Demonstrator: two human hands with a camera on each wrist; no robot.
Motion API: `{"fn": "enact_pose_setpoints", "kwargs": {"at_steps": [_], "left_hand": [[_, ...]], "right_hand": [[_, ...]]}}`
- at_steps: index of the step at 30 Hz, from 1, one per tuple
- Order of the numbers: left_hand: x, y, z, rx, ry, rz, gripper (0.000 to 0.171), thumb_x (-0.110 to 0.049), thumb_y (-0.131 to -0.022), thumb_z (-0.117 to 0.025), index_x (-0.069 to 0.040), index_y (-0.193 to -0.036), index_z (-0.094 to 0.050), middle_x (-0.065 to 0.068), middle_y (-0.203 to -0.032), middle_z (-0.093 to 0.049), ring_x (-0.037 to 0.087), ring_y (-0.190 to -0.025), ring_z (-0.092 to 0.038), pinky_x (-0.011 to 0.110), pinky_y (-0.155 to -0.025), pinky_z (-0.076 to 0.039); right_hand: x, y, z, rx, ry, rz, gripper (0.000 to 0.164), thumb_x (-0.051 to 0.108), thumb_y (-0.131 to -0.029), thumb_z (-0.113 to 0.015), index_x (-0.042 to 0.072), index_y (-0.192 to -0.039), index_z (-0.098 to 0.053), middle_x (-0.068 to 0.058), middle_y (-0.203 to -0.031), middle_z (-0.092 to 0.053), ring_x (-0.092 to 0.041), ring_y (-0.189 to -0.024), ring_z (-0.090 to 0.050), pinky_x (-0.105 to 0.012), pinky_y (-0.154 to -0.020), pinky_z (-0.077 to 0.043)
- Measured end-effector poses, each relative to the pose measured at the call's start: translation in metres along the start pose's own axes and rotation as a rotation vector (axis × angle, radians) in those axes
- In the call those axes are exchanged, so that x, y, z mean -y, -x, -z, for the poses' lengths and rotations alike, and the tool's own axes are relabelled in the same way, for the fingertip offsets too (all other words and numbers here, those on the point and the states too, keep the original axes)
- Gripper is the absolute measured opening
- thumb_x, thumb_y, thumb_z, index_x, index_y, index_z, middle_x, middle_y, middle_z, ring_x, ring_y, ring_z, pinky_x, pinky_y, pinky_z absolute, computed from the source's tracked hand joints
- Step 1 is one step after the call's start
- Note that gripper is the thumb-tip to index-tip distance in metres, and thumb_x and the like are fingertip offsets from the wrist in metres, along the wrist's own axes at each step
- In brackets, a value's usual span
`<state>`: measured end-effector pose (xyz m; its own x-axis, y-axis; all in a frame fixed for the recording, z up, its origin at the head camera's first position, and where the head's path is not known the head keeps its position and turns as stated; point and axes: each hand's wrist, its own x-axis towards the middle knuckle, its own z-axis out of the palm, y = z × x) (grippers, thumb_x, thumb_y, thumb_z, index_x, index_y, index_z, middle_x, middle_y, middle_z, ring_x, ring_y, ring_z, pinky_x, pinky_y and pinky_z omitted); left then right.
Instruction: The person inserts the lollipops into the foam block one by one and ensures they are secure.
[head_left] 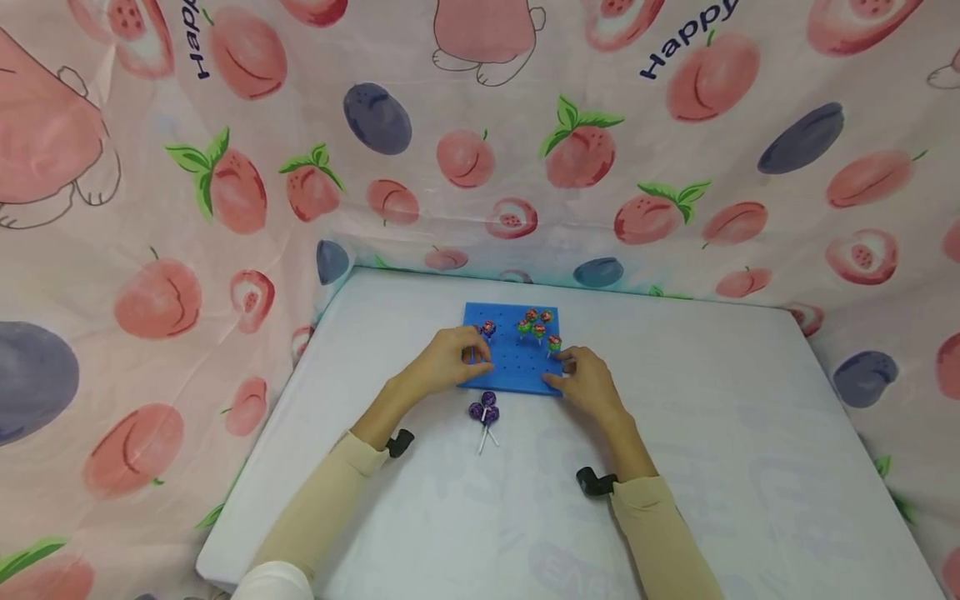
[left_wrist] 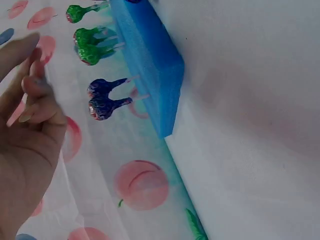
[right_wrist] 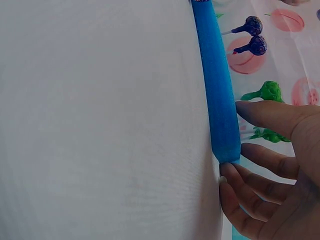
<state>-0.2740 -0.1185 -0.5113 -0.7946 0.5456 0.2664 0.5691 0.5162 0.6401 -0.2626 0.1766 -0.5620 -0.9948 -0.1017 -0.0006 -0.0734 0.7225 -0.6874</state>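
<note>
A blue pegboard-like block (head_left: 517, 379) with rows of small holes lies on the white table. Two purple-wrapped lollipops (left_wrist: 102, 107) stand by their sticks in its left part, and several green-and-red lollipops (head_left: 538, 331) stand in its right part. Over the block's left side hovers my left hand (head_left: 446, 358), fingers loosely bent, nothing seen between them. My right hand (head_left: 588, 379) holds the block's near right corner, the thumb on its top face and other fingers against the side. Three loose purple lollipops (head_left: 476, 411) lie bunched just in front of the block.
A white-covered table (head_left: 750, 417) extends around the block. Fruit-print cloth (head_left: 465, 158) hangs behind and along both sides. Black wrist-worn devices (head_left: 596, 482) sit at both sleeve cuffs.
</note>
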Motion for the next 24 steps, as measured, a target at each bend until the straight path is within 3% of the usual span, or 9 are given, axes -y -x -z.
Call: {"fn": "enact_pose_setpoints", "kwargs": {"at_steps": [3, 5, 14, 24], "left_hand": [[-0.003, 0.008, 0.000, 0.133, 0.016, 0.077, 0.008, -0.021, -0.093, -0.082, -0.022, -0.091, -0.074, -0.008, -0.083, -0.065, 0.013, -0.078, -0.059, 0.027, -0.067, -0.051], [-0.003, 0.012, -0.001, 0.184, 0.027, 0.116, 0.006, -0.021, -0.095, -0.080, -0.022, -0.094, -0.074, -0.008, -0.083, -0.067, 0.013, -0.079, -0.060, 0.027, -0.067, -0.052], [0.008, 0.020, -0.015, 0.289, 0.020, 0.213, 0.004, -0.023, -0.098, -0.075, -0.019, -0.100, -0.075, -0.006, -0.086, -0.071, 0.010, -0.077, -0.064, 0.027, -0.068, -0.053], [0.005, 0.028, -0.020, 0.393, 0.027, 0.277, 0.004, -0.023, -0.099, -0.074, -0.020, -0.097, -0.072, -0.008, -0.087, -0.069, 0.012, -0.081, -0.063, 0.028, -0.071, -0.054]], "right_hand": [[-0.001, 0.000, -0.001, 0.002, 0.001, 0.001, 0.049, 0.030, -0.092, -0.082, 0.000, -0.127, -0.066, -0.017, -0.119, -0.066, -0.033, -0.109, -0.064, -0.050, -0.091, -0.055], [-0.002, 0.000, -0.001, -0.003, 0.004, 0.005, 0.049, 0.030, -0.092, -0.082, 0.000, -0.127, -0.066, -0.017, -0.118, -0.066, -0.032, -0.108, -0.064, -0.049, -0.090, -0.055], [0.000, 0.001, -0.001, -0.001, -0.003, -0.001, 0.049, 0.030, -0.091, -0.082, 0.001, -0.127, -0.066, -0.017, -0.118, -0.066, -0.032, -0.108, -0.064, -0.049, -0.090, -0.055], [0.000, 0.000, -0.001, -0.002, -0.008, 0.002, 0.048, 0.030, -0.092, -0.081, 0.001, -0.127, -0.066, -0.018, -0.120, -0.066, -0.033, -0.109, -0.064, -0.050, -0.090, -0.055]]}}
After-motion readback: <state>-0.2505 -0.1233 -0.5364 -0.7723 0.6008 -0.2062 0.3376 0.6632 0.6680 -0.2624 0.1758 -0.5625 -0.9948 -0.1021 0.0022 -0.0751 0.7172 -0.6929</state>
